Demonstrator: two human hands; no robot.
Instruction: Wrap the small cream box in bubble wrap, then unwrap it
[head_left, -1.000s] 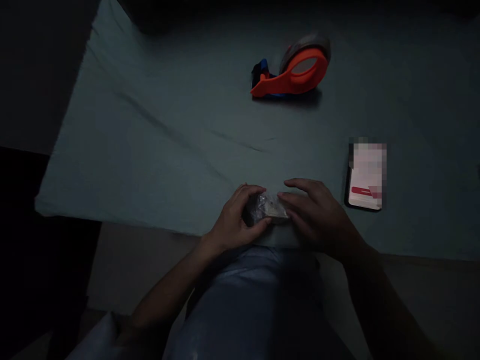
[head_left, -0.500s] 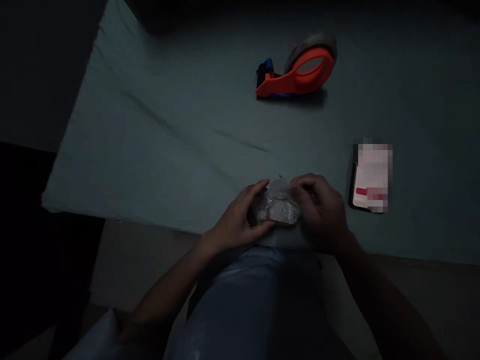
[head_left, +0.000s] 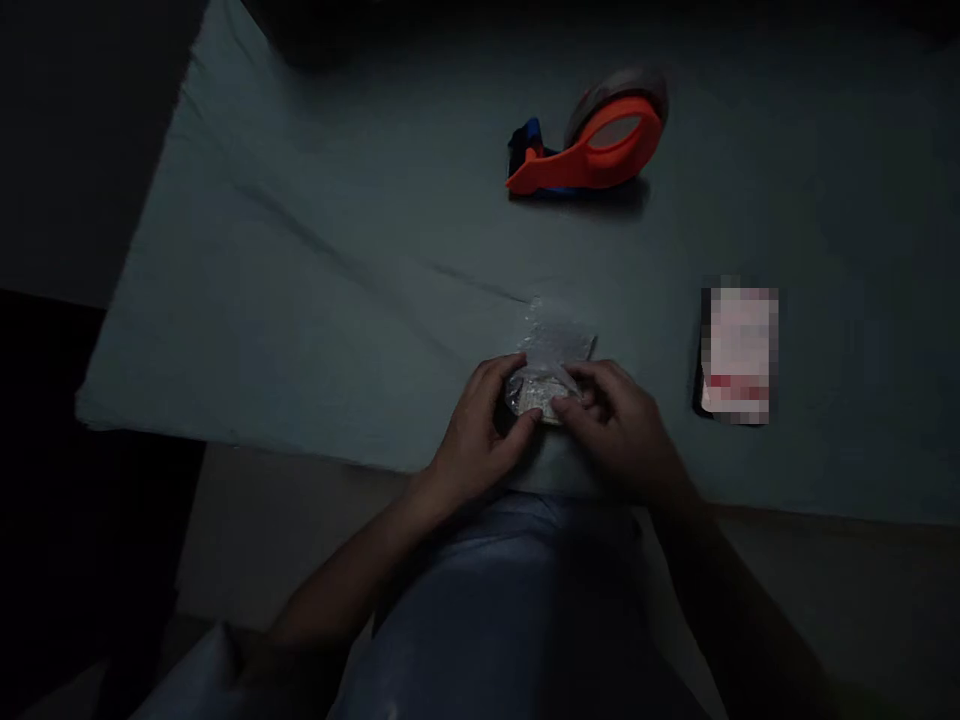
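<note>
A small pale item in clear plastic wrap lies near the front edge of the cloth-covered table, between my two hands. A loose flap of the wrap spreads out beyond it, away from me. My left hand grips the left side of the wrapped item, thumb at its near edge and fingers at its far left. My right hand pinches the wrap at the right side, with thumb and fingers close together. The room is dim, and what the item is cannot be made out.
An orange tape dispenser with a roll of tape stands farther back on the green table cloth. A phone with a lit, blurred screen lies to the right of my right hand.
The plastic flap has opened out away from me and shows larger. My right hand has shifted left, its fingers lower on the wrapped item. The view has moved slightly.
</note>
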